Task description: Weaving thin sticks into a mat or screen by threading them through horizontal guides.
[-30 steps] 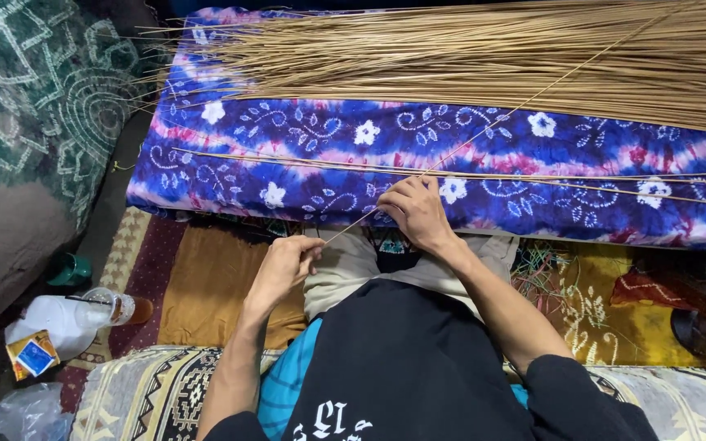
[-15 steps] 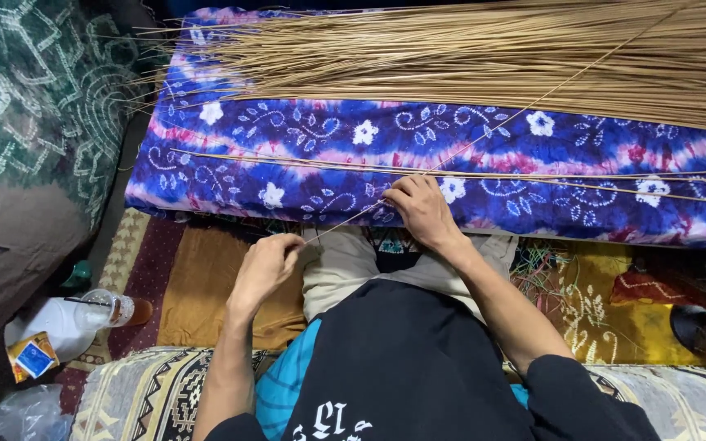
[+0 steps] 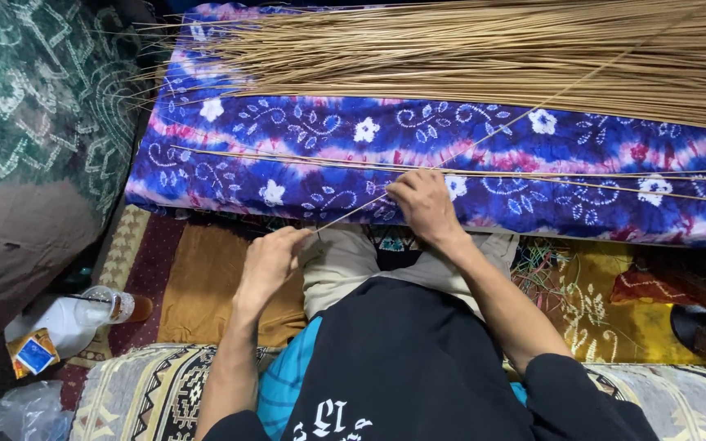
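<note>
Both hands pinch one thin stick [image 3: 386, 196], running diagonally from the left hand [image 3: 267, 261] at centre frame, through the right hand [image 3: 422, 204], toward the upper right across the blue floral cushion [image 3: 304, 139].

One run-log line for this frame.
left hand: pinches thin stick end | right hand: grips same stick | stick bundle on blue floral cloth

a home floor: patterned rugs [image 3: 598, 310], batik-covered mattress [image 3: 304, 155].
</note>
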